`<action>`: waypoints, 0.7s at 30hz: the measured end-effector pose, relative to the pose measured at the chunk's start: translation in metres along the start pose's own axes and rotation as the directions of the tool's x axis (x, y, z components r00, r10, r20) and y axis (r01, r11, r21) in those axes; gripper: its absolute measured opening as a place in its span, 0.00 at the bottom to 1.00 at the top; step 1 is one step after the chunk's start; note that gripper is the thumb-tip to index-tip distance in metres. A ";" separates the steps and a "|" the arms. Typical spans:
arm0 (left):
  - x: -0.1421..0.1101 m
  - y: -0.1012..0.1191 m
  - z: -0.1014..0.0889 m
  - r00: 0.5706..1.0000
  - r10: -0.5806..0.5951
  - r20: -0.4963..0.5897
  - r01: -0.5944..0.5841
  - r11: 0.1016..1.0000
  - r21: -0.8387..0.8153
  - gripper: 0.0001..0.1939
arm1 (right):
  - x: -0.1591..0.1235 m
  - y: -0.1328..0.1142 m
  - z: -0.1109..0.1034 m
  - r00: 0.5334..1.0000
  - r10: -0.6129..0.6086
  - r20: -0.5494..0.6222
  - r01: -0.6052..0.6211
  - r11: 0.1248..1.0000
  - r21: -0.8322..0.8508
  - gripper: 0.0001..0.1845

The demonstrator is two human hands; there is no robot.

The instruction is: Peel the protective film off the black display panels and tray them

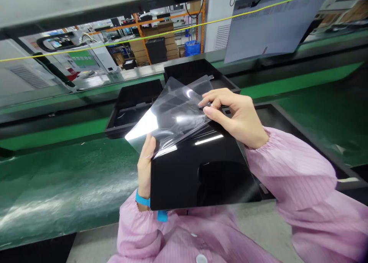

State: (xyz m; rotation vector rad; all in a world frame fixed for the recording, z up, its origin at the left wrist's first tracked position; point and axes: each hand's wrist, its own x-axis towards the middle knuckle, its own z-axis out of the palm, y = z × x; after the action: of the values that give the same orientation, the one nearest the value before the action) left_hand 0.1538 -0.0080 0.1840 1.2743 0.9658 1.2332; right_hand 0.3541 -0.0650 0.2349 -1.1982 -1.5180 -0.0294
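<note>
A glossy black screen panel lies tilted in front of my body, reflecting the lights above. Its left edge is gripped by my left hand, with the thumb on the near side and the other fingers hidden behind. My right hand pinches a clear plastic film between thumb and fingers. The film is bent and partly lifted over the panel's far part, and its left corner covers the tip of my left thumb. I cannot tell how much of the film still touches the panel.
Black trays stand beyond the panel, one at the left, another at the back. A larger black tray lies at the right. Beneath is a green work surface. A yellow cord crosses above a metal ledge.
</note>
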 end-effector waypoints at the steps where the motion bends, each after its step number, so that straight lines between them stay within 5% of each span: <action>1: -0.001 0.001 0.003 1.000 -0.007 0.010 0.007 0.999 -0.038 0.18 | 0.000 0.001 -0.001 1.000 0.002 -0.001 -0.002 1.000 0.004 0.13; 9: -0.004 0.006 0.019 0.972 0.045 0.231 0.035 0.944 -0.329 0.21 | -0.002 0.021 -0.014 1.000 -0.019 -0.017 0.017 0.998 -0.067 0.10; 14: -0.002 0.008 0.026 0.942 -0.025 0.335 0.194 0.855 -0.481 0.27 | -0.003 0.019 -0.013 0.998 0.021 -0.056 -0.028 0.992 -0.126 0.11; 21: 0.004 -0.006 0.020 0.908 0.007 0.420 0.204 0.866 -0.456 0.30 | -0.004 0.038 -0.017 1.000 0.000 -0.017 -0.003 0.992 -0.128 0.09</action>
State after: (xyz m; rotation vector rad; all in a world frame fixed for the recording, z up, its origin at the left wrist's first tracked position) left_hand 0.1746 -0.0060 0.1809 0.9965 0.3674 0.9863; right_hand 0.3918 -0.0598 0.2163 -1.2979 -1.5190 -0.1376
